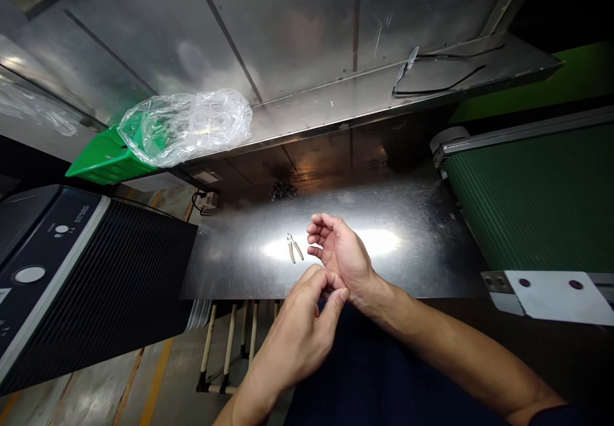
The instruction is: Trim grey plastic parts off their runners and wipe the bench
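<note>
My left hand (307,317) is at the front edge of the metal table (230,266), its fingers bent and closed beside my right wrist; whether they pinch anything is too small to tell. Palm turned inward, my right hand (343,250) is raised over the table with its fingers loosely curled and apart, holding nothing. Just left of its fingertips, a pair of pliers (294,249) with beige handles lies on the table, its handles spread. Farther back sits a small pile of dark metal pieces (283,190).
Above the table's back runs a metal shelf (307,116) with glasses (407,73), a green scoop-like bin (103,157) and clear plastic bags (192,125). A green conveyor belt (537,196) stands right, a black machine (105,266) left.
</note>
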`<state>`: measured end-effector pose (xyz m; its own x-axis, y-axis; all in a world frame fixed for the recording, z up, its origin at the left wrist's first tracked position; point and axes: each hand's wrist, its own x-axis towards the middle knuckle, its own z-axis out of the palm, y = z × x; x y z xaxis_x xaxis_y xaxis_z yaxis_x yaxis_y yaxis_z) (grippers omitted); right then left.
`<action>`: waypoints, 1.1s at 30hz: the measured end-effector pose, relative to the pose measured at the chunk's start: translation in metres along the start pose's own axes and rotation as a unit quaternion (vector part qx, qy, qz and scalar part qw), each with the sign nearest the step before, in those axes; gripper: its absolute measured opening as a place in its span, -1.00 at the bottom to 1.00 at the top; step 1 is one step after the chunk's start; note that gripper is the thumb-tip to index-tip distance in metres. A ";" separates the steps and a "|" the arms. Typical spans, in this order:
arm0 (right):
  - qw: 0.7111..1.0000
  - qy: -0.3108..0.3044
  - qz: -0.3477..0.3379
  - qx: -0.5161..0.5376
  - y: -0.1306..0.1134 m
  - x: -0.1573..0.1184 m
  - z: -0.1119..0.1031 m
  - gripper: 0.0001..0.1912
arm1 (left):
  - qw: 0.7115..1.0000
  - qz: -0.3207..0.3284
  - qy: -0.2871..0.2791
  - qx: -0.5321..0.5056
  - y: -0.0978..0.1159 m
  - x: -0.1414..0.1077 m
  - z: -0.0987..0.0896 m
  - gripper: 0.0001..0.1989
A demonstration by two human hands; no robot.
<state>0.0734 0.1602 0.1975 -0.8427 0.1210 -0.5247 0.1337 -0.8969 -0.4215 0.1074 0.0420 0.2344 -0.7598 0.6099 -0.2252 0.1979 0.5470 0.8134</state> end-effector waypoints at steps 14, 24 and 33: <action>0.997 0.011 0.054 0.057 -0.004 0.006 -0.002 -0.84 | 0.997 0.040 0.059 -0.029 -0.013 -0.003 0.021 -0.86; 0.998 0.021 0.023 0.050 -0.007 0.003 0.001 -0.83 | 0.975 0.151 0.156 0.055 -0.001 -0.007 0.013 -0.84; 0.998 0.044 -0.036 0.000 -0.004 0.005 -0.001 -0.80 | 0.943 0.186 0.161 0.224 0.001 -0.009 0.015 -0.82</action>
<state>0.0688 0.1646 0.1961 -0.8014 0.2210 -0.5559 0.0756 -0.8844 -0.4606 0.1237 0.0458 0.2295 -0.7208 0.6404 0.2651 0.6748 0.5608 0.4798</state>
